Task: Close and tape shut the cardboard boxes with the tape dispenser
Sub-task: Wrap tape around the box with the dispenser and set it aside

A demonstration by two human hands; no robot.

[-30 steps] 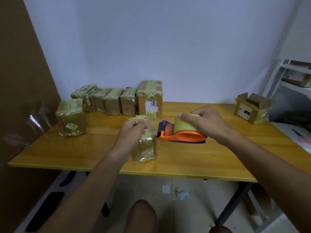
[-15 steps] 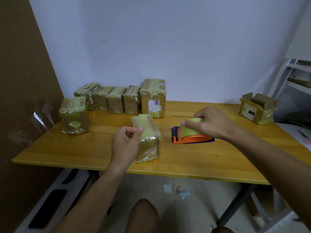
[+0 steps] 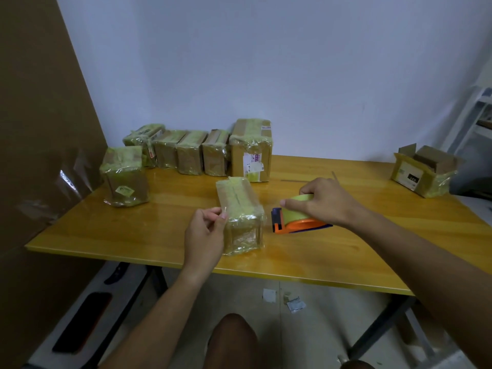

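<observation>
The wrapped box (image 3: 241, 214) at table (image 3: 159, 235) centre now stands free of the tape dispenser (image 3: 298, 222). One second ago the dispenser sat hard against the box's 3 o'clock side with the left hand (image 3: 206, 233) up on the box top; it has since shifted away toward 3 o'clock and rests on the table just beside the box, a bare strip of table showing between them. I see no strand of tape bridging the two, though clear tape would be hard to make out here.

Right hand (image 3: 323, 202) — curled over the tape roll, thumb and fingers gripping it from above. Left hand has dropped to the box's 9 o'clock edge, fingertips pinched together at the top corner, apparently pressing down or pinching a loose tape end; what exactly sits between the fingers is too small to tell.

Judgement: this box's wrap looks complete and cut off — only smoothing remains.

Sealed boxes stand in a row (image 3: 191, 151) at 11 o'clock, one more (image 3: 125, 177) at 9 o'clock. The open box (image 3: 423, 170) at far 2 o'clock, flaps up, is likely next.
</observation>
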